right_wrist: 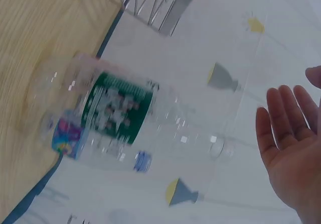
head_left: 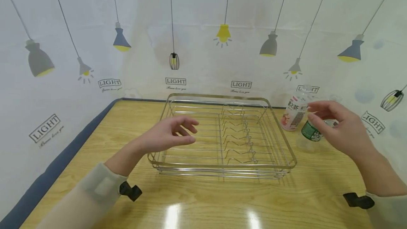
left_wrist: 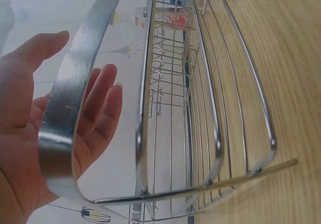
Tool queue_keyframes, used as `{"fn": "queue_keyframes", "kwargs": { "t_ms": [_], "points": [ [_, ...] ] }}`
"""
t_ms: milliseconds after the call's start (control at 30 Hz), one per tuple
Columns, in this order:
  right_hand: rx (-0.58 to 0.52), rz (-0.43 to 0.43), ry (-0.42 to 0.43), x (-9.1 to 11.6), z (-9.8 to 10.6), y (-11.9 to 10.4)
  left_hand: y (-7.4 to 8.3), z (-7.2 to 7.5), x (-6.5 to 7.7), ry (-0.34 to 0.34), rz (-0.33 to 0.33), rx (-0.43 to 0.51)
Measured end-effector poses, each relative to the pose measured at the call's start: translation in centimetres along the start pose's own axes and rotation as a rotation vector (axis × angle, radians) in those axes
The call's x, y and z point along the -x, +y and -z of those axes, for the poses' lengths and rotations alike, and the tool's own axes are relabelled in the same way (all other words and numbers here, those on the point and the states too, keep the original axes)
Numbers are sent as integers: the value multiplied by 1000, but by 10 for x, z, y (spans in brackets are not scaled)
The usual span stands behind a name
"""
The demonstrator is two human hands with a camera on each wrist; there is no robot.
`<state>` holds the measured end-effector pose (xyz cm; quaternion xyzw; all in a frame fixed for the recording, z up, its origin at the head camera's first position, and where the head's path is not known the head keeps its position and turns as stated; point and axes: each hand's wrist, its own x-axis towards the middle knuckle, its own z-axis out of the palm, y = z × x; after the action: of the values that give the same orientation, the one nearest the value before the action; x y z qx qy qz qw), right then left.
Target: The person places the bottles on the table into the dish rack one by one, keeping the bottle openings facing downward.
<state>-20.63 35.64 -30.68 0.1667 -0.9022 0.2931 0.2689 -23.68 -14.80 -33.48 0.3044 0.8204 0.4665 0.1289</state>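
Wire rack (head_left: 222, 166) sits on table (head_left: 254, 200). Left hand (head_left: 170, 135) hovers above its left side, fingers loosely bent, thumb apart, holding nothing. Right hand (head_left: 346, 130) hangs near clear green-labelled bottle (head_left: 311, 132), fingers relaxed, empty. Pink-labelled bottle (head_left: 290, 114) stands at rack's right, small blue-capped bottle (right_wrist: 70, 136) beside green-labelled one. Lamp-print sheet (head_left: 197, 17) behind.

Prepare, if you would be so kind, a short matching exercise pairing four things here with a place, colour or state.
1. Wire rack
2. Left hand
3. Right hand
4. Small bottle

A. Holding nothing, near the green-labelled bottle
B. Blue-capped
C. Silver-coloured
D. Holding nothing, near the rack's left end

Pairs: 1-C, 2-D, 3-A, 4-B.
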Motion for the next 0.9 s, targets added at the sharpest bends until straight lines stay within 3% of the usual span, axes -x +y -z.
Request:
{"fn": "queue_keyframes", "kwargs": {
  "t_ms": [200,333,667,900],
  "points": [
    [39,-176,145,5,25,28,-2,1,1,0,11,12],
    [9,-288,144,9,30,53,-2,1,1,5,15,18],
    [-84,-426,-169,17,18,104,-7,-1,2,-8,29,7],
    [-112,-466,-282,17,5,114,-9,-3,2,-1,22,-2]
  ]
}}
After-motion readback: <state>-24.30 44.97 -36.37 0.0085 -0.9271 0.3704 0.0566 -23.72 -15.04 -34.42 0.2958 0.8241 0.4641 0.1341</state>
